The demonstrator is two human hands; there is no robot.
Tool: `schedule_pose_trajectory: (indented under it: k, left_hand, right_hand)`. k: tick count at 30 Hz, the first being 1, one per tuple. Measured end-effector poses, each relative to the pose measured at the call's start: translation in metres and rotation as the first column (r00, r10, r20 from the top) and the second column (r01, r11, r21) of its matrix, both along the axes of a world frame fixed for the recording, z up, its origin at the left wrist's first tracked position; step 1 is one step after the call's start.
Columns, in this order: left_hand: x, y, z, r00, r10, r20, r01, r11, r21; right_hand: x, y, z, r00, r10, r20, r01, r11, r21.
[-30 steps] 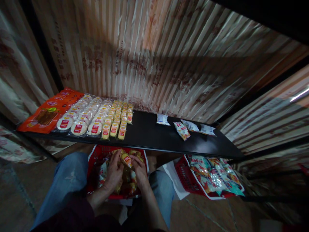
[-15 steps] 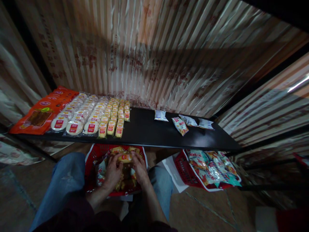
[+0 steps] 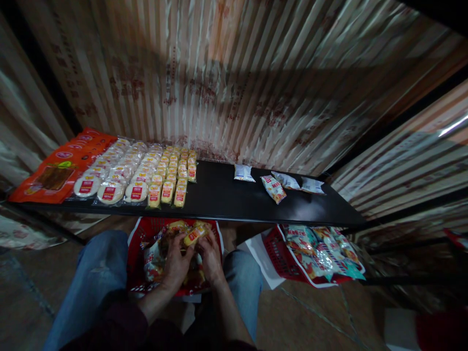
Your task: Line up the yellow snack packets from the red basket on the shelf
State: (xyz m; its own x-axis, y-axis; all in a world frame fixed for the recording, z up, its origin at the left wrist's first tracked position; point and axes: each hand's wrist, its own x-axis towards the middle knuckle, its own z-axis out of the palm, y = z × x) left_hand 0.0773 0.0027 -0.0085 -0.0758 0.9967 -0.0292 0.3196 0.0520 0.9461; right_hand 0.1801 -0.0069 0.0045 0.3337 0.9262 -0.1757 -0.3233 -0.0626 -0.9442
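Both of my hands are over a red basket (image 3: 137, 243) of snack packets between my knees. My left hand (image 3: 176, 265) and my right hand (image 3: 209, 257) are closed together on a small yellow snack packet (image 3: 193, 235) with a red label, held just above the basket's contents. On the black shelf (image 3: 226, 200) above, rows of the same yellow packets (image 3: 171, 178) lie beside rows of round white packets (image 3: 117, 173) and a large orange bag (image 3: 60, 165).
Several small packets (image 3: 278, 185) lie loose on the shelf's right part. A second red basket (image 3: 318, 253) full of colourful bags stands on the floor to my right. Striped plastic sheeting hangs behind the shelf. My jeans-clad knees flank the first basket.
The yellow packet has tilted in my hands from flat to angled, right end up. My view has shifted slightly, so the shelf sits a little lower-left.
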Motion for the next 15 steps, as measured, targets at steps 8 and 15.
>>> schedule_pose_trajectory:
  k: [8, 15]
  left_hand:
    - [0.006, -0.004, 0.008, 0.995, 0.014, 0.104, -0.008, 0.999, -0.051]
    - [0.010, -0.006, 0.011, 0.975, -0.017, 0.223, 0.031, 0.998, -0.059]
  right_hand:
    - [-0.002, -0.003, -0.005, 0.977, -0.063, -0.206, 0.056, 0.998, -0.039]
    - [0.002, -0.003, -0.010, 0.985, -0.096, -0.146, 0.101, 0.994, 0.030]
